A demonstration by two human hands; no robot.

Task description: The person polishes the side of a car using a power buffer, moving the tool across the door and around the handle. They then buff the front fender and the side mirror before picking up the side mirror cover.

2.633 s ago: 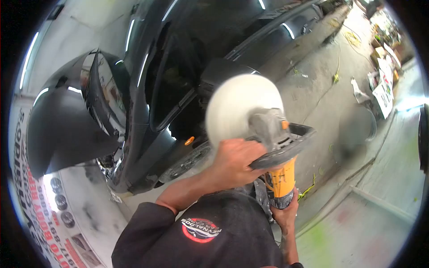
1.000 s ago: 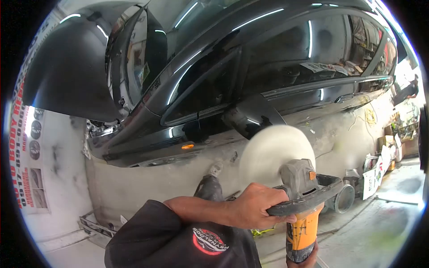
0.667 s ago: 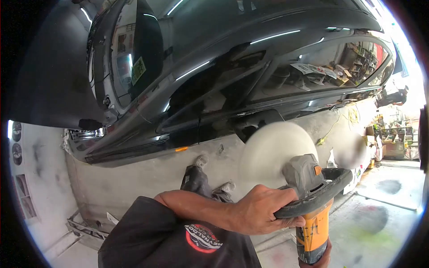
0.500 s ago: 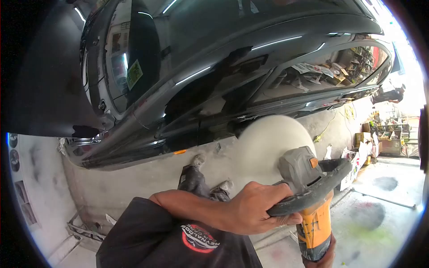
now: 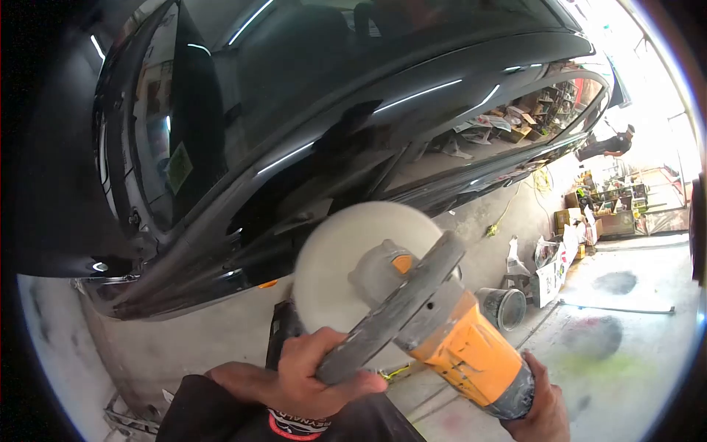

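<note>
An orange and grey power polisher (image 5: 468, 353) with a round white pad (image 5: 331, 261) is held in front of me. My left hand (image 5: 317, 376) wraps round the left end of its black loop handle (image 5: 398, 309). Around the dark rear end of the body is my right hand (image 5: 541, 405). The pad's face is toward the glossy black car (image 5: 317, 169) and overlaps its lower side in view; whether they touch cannot be made out. The pad's surface looks smooth and blurred.
A bucket (image 5: 508, 306) stands on the floor right of the polisher. Shelves with boxes (image 5: 611, 206) are farther right, and a person in dark clothes (image 5: 611, 144) is beyond the car. A yellow cord (image 5: 497, 225) lies on the floor beside the car.
The polisher and both hands have moved left in view, and the polisher has tilted, its rear end now toward the lower right. The bucket has come into sight. The car appears shifted left.
</note>
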